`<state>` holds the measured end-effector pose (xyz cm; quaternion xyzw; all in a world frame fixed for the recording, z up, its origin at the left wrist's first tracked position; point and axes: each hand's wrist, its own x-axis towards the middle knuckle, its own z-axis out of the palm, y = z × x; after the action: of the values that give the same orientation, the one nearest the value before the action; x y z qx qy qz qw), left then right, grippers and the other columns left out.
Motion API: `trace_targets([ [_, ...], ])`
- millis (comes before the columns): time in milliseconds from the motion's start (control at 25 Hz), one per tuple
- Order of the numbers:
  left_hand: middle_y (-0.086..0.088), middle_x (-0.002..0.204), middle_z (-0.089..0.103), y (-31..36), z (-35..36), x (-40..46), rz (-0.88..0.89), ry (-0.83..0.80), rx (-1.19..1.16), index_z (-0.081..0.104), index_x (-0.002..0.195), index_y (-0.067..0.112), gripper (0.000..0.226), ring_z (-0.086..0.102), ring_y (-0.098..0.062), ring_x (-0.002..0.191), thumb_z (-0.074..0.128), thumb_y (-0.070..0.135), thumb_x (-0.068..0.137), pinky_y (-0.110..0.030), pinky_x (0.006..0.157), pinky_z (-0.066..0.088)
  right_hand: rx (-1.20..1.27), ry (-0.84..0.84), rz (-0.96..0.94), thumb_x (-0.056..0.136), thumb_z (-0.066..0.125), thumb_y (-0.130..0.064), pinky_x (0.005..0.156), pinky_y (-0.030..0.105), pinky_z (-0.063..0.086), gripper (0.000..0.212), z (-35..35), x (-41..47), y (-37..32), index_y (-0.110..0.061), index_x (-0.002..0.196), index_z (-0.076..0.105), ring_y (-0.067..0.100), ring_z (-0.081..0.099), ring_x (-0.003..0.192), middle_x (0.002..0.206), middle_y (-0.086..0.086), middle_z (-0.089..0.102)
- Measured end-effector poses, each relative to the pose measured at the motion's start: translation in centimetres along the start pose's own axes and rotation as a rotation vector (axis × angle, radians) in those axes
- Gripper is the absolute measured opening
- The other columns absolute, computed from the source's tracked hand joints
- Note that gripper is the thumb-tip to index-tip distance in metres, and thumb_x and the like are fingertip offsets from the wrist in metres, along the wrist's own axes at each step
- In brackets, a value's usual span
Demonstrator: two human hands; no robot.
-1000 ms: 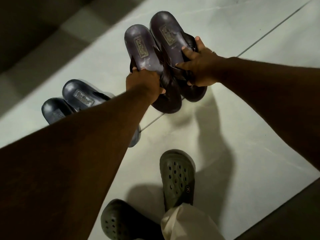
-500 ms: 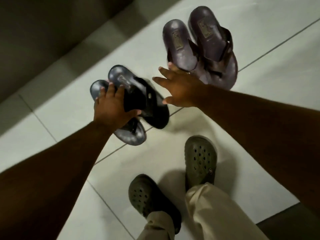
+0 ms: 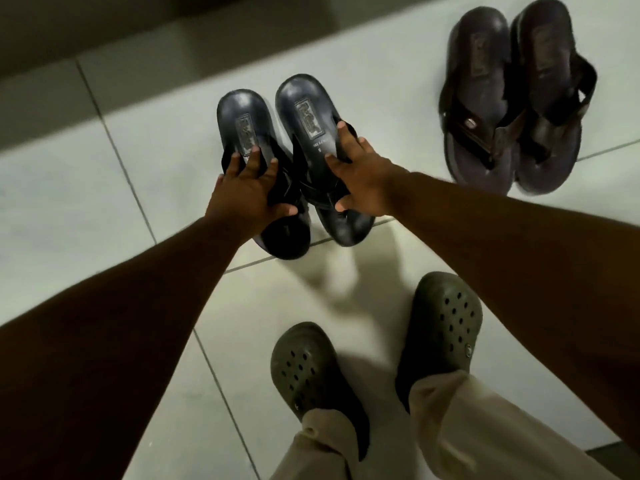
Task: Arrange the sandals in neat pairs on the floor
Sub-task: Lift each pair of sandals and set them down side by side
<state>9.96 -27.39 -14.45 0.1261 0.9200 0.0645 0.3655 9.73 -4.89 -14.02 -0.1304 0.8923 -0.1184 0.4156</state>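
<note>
Two dark blue sandals lie side by side on the white tiled floor, heels away from me. My left hand (image 3: pixel 247 194) grips the left blue sandal (image 3: pixel 242 123) over its strap. My right hand (image 3: pixel 358 178) holds the right blue sandal (image 3: pixel 304 109) at its strap, fingers spread along the side. At the upper right a pair of dark brown sandals (image 3: pixel 512 98) rests close together on the floor, untouched.
My own feet in olive green clogs (image 3: pixel 446 320) and beige trousers (image 3: pixel 460 420) stand near the bottom centre. A darker wall base (image 3: pixel 104 36) runs along the top left. White floor tiles (image 3: pixel 69 188) spread to the left.
Both hands left the brown pair, which now lies to the right. My left hand took the blue sandals, my right hand joined, and the blue pair now lies parallel.
</note>
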Motion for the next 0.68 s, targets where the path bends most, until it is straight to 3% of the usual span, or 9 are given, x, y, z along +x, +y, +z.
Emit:
trace_targets([
  [280,-0.012,0.163,0.0,-3.0,0.6,-1.5,0.017,-0.004,0.019,0.012,0.153,0.023,0.095,-0.002,-0.041,0.148,0.054,0.064,0.079,-0.057,0.117,0.016,-0.048,0.015,-0.011,0.083,0.07,-0.038,0.118,0.057,0.022,0.09,0.9,1.6,-3.0,-0.017,0.152,0.018,0.05,-0.004,0.146,0.16,0.019,-0.022],
  [440,-0.008,0.164,0.0,-2.3,0.8,-2.1,-0.047,0.008,-0.018,0.008,0.153,0.025,0.096,-0.003,-0.036,0.149,0.052,0.067,0.078,-0.06,0.116,0.013,-0.075,-0.001,0.007,0.083,0.067,-0.043,0.113,0.063,0.025,0.088,0.0,0.8,-3.4,-0.023,0.152,0.016,0.049,0.001,0.146,0.162,0.013,-0.018],
  [560,-0.009,0.164,0.003,-1.1,-0.4,-2.7,-0.088,0.11,-0.067,0.006,0.153,0.023,0.1,0.0,-0.035,0.15,0.047,0.072,0.077,-0.06,0.115,0.008,0.019,0.078,0.015,0.082,0.065,-0.049,0.107,0.068,0.027,0.083,-1.3,-1.0,-2.1,-0.025,0.149,0.021,0.044,0.003,0.147,0.164,0.01,-0.006],
  [680,-0.013,0.163,0.005,1.9,-2.3,-2.4,-0.035,0.194,-0.063,0.007,0.153,0.022,0.101,0.002,-0.038,0.149,0.048,0.072,0.076,-0.059,0.116,0.007,0.023,0.157,0.08,0.085,0.056,-0.057,0.113,0.064,0.022,0.086,-2.8,-3.4,1.4,-0.022,0.152,0.016,0.038,-0.002,0.15,0.164,0.014,-0.002],
])
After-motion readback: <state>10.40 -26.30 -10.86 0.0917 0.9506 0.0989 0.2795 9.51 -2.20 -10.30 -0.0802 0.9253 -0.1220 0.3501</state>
